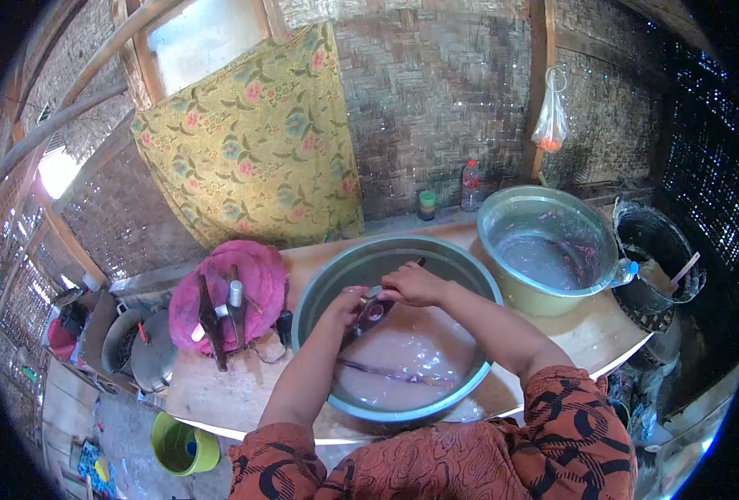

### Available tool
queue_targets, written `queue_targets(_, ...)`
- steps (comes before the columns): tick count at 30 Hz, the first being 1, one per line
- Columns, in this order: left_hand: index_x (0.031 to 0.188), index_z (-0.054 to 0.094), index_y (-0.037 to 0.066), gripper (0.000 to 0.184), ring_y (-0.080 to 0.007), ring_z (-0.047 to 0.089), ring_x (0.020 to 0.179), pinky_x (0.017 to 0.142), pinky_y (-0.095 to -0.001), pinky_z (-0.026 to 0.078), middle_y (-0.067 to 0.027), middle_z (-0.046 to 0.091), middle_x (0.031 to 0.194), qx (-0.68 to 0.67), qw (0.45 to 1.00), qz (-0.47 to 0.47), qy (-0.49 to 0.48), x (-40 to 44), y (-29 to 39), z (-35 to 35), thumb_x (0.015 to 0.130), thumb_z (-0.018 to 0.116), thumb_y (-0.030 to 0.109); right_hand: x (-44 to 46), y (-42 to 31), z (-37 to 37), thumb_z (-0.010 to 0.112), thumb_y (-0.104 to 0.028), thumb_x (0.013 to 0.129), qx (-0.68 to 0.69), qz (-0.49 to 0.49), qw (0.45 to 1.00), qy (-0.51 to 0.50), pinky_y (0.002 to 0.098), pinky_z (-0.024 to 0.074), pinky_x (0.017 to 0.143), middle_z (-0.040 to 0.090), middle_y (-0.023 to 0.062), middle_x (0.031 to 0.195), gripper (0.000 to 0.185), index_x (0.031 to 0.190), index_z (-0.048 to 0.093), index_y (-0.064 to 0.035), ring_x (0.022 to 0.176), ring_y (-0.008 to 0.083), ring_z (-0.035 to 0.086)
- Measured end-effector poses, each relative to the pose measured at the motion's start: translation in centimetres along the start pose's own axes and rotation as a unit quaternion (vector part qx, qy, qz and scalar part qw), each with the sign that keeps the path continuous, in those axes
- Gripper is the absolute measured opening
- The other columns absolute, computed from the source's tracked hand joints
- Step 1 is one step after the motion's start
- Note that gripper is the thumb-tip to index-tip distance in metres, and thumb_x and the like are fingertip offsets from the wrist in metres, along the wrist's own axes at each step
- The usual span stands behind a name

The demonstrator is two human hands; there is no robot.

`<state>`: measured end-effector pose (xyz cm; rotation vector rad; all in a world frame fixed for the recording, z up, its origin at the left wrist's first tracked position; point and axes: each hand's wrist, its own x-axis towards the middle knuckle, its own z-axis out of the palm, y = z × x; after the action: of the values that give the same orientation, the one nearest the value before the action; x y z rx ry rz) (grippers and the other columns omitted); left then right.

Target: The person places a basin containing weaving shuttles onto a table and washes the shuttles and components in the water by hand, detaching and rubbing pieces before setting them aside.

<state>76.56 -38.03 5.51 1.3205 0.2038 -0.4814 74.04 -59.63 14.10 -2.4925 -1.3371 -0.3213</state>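
Observation:
A wide grey-green basin [314, 367] holds cloudy, pinkish liquid [419, 346]. Over its middle, my left hand [349, 305] and my right hand [417, 285] are both closed around a dark wooden tool [375, 313]. The tool has a pale metal part between the hands and a purple patch on its face; its exact kind does not show. My right hand lies over its upper part, while my left hand grips its left side. Below the hands, a thin dark stick-like thing [386, 372] lies across the liquid.
On the left, a stack of pink discs [263, 287] carries dark wooden bars [209, 321] and a metal cylinder [235, 293]. At right stand a second basin [544, 293] with purple residue and a black bucket [686, 242]. Behind are a bottle [469, 187] and a green-lidded jar [427, 205].

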Motion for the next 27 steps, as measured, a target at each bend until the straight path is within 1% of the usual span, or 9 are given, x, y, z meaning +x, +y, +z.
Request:
queue_targets(4,0.104,0.037,0.015,0.023,-0.0234,0.051,0.079,0.06,-0.0421,0.047,-0.0107,0.048,0.095,0.064,0.979,0.072,0.179,2.2,-3.4,-1.3,0.086,0.051,0.015,-1.7,1.8,4.9,0.056,-0.026,0.082,-0.191,0.024,0.98,0.049,0.0396,0.0411,0.078,0.06,0.0138,0.073,0.02,0.093,0.06,-0.0096,0.087,0.0286,0.058)
queue_targets(6,0.11,0.035,0.015,0.033,-0.0254,0.051,0.085,0.066,-0.0497,0.046,-0.0118,0.047,0.1,0.158,0.95,0.113,0.244,9.2,-8.6,-4.9,0.083,0.053,0.015,-2.0,1.5,5.9,0.056,-0.01,0.075,-0.083,0.283,0.928,-0.228,0.0375,0.0436,0.068,0.057,0.0086,0.068,0.009,0.08,0.062,-0.0061,0.076,0.0225,0.057)
queue_targets(9,0.113,0.039,0.009,0.036,-0.026,0.055,0.083,0.06,-0.0466,0.047,-0.0134,0.05,0.097,0.007,0.971,-0.143,0.192,-2.5,-1.5,2.0,0.08,0.053,0.013,-2.2,-0.5,6.6,0.055,-0.011,0.075,0.093,0.271,0.927,-0.243,0.0368,0.0438,0.063,0.057,0.0077,0.069,0.012,0.086,0.06,-0.0068,0.07,0.0203,0.055)
queue_targets(13,0.095,0.051,0.004,0.017,-0.0247,0.056,0.06,0.048,-0.0407,0.047,-0.012,0.055,0.075,0.099,0.979,-0.15,0.098,6.6,-6.8,-4.5,0.081,0.05,0.014,-0.9,-3.6,6.7,0.053,-0.013,0.076,0.412,0.208,0.856,-0.233,0.0355,0.0443,0.053,0.057,0.0059,0.07,0.022,0.098,0.055,-0.0081,0.059,0.016,0.051)
queue_targets(14,0.09,0.053,0.002,0.016,-0.0243,0.056,0.054,0.046,-0.0393,0.047,-0.0116,0.057,0.07,0.099,0.98,-0.151,0.088,7.4,-7.0,-5.2,0.081,0.05,0.014,-0.4,-0.1,14.5,0.053,-0.016,0.077,0.219,-0.024,0.972,-0.079,0.0381,0.0465,0.054,0.06,0.0108,0.076,0.035,0.112,0.049,-0.0129,0.065,0.0211,0.059)
queue_targets(15,0.097,0.053,0.0,0.021,-0.025,0.057,0.061,0.049,-0.038,0.049,-0.0135,0.057,0.077,0.126,0.981,-0.086,0.123,4.5,-5.6,-3.2,0.081,0.05,0.013,-0.7,-0.5,14.6,0.053,-0.016,0.077,0.217,-0.03,0.972,-0.081,0.0381,0.0465,0.054,0.06,0.0108,0.076,0.035,0.112,0.049,-0.0129,0.065,0.0211,0.059)
queue_targets(19,0.088,0.056,0.001,0.016,-0.0242,0.055,0.058,0.055,-0.0395,0.045,-0.0124,0.058,0.074,0.136,0.982,-0.127,0.033,7.7,-7.6,-4.4,0.081,0.051,0.015,-1.6,-4.8,8.6,0.054,-0.016,0.076,-0.062,0.17,0.95,-0.254,0.0408,0.0492,0.065,0.063,0.015,0.086,0.036,0.112,0.052,-0.0094,0.081,0.0319,0.063)
queue_targets(23,0.086,0.055,-0.003,0.016,-0.0241,0.053,0.06,0.057,-0.0428,0.045,-0.0127,0.057,0.069,0.328,0.905,0.205,0.179,12.7,-10.7,-4.4,0.077,0.053,0.01,-1.3,-2.1,13.9,0.05,-0.015,0.078,-0.033,0.135,0.965,-0.221,0.0403,0.0492,0.069,0.063,0.0179,0.09,0.028,0.104,0.057,-0.0087,0.084,0.0331,0.062)
queue_targets(27,0.083,0.054,-0.005,0.015,-0.0247,0.055,0.059,0.052,-0.0453,0.044,-0.0144,0.058,0.071,0.206,0.973,0.017,0.103,10.2,-9.0,-5.1,0.076,0.053,0.008,-1.1,-3.1,12.4,0.049,-0.015,0.078,0.07,0.205,0.952,-0.217,0.0396,0.0486,0.07,0.062,0.0206,0.09,0.028,0.104,0.058,-0.0087,0.087,0.0344,0.06)
